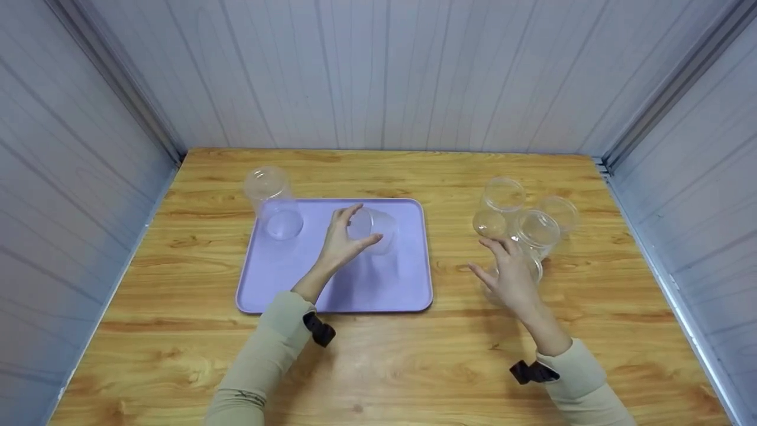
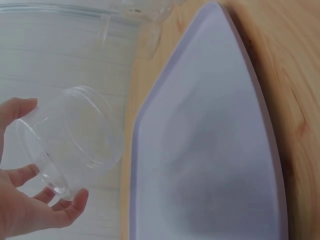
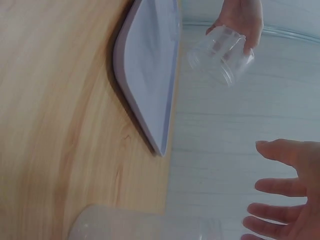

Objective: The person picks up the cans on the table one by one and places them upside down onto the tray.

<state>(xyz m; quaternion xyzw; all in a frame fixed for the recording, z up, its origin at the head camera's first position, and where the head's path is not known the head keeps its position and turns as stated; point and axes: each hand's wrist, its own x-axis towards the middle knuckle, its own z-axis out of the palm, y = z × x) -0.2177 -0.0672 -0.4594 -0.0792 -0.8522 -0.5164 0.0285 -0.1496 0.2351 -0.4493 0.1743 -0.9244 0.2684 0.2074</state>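
Note:
My left hand (image 1: 340, 241) grips a clear plastic jar (image 1: 383, 232) between thumb and fingers. The jar is tilted and held above the purple tray (image 1: 408, 290); in the left wrist view its ribbed rim faces away from the palm. With fingers spread, my right hand (image 1: 513, 283) is over the wood table beside a cluster of clear jars (image 1: 538, 229) on the right. Nothing is in its grasp in the right wrist view, where a clear jar (image 3: 125, 225) stands below it. The hand partly hides the nearest jar of the cluster.
A tall clear container (image 1: 275, 204) stands at the tray's far left corner; whether it is one piece or stacked I cannot tell. Pale panelled walls (image 1: 384, 77) close off the back and both sides of the table (image 1: 384, 367).

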